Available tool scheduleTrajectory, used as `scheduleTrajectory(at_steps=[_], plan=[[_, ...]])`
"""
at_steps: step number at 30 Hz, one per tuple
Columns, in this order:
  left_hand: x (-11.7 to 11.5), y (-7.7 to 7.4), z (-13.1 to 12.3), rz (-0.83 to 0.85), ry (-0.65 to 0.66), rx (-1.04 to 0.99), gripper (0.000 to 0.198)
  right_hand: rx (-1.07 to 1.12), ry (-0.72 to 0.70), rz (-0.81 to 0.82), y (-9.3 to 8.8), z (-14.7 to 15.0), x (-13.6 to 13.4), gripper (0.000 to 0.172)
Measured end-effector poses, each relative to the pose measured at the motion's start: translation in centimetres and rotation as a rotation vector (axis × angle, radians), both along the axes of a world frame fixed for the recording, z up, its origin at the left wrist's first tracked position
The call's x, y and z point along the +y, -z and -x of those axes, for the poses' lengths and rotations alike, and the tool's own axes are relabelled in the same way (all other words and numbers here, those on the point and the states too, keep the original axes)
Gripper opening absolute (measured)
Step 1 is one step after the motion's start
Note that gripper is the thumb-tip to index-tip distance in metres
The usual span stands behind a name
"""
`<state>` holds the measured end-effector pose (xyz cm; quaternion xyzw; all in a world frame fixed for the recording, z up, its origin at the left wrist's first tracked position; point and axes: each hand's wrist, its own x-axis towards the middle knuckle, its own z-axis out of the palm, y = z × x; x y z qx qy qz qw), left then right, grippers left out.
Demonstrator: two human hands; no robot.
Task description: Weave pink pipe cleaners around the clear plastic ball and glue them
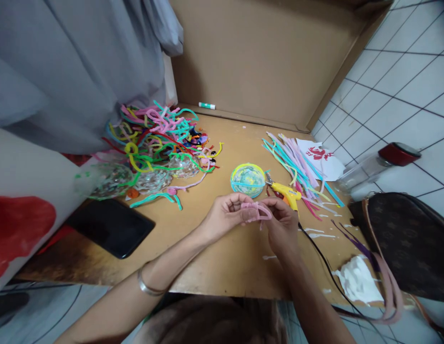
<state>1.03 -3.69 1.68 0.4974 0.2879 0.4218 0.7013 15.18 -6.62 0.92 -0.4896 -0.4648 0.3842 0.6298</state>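
Fingers, left hand (225,213) plus right hand (283,224), pinch one pink pipe cleaner (257,210).

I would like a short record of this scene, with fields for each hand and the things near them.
Held thing: pink pipe cleaner, bent into a loop
Left side: left hand pinches it, above the table
Right side: right hand grips its other end
Just behind: round woven bowl, yellow glue gun
To the left: tangled pile of pipe cleaners, black phone
To the right: straight pipe cleaners
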Motion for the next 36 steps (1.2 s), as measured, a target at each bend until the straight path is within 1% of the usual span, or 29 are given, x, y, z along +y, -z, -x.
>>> scheduleTrajectory(at_steps=[5,13,17,20,22,26,31,36], plan=[[-0.09,0.03,-0.02,-0.008,-0.019,-0.003,0.041,-0.041,-0.021,-0.002,-0.17,0.11,-0.16,0.011],[-0.12,0.12,-0.02,-0.044,-0.042,-0.028,0.039,-0.037,-0.020,0.016,0.02,0.20,-0.19,0.013],[-0.17,0.10,0.00,-0.017,-0.052,-0.068,0.043,-0.029,-0.036,-0.010,0.30,0.16,-0.16,0.011],[-0.20,0.19,0.06,0.009,-0.048,-0.053,0.044,-0.012,-0.045,-0.016,0.46,0.14,-0.15,0.010],[-0.20,0.33,0.12,-0.001,-0.052,-0.023,0.042,-0.006,-0.033,-0.014,0.47,0.17,-0.15,0.011],[-0.19,0.60,0.18,-0.026,-0.103,0.027,0.041,-0.026,-0.024,0.010,0.10,0.30,-0.25,0.017],[-0.23,0.74,0.17,-0.009,-0.105,0.005,0.039,-0.029,-0.028,0.029,-0.44,0.46,-0.41,0.017],[-0.24,0.80,0.18,-0.024,-0.130,0.013,0.038,-0.052,-0.028,0.047,-0.38,0.52,-0.42,0.023]])
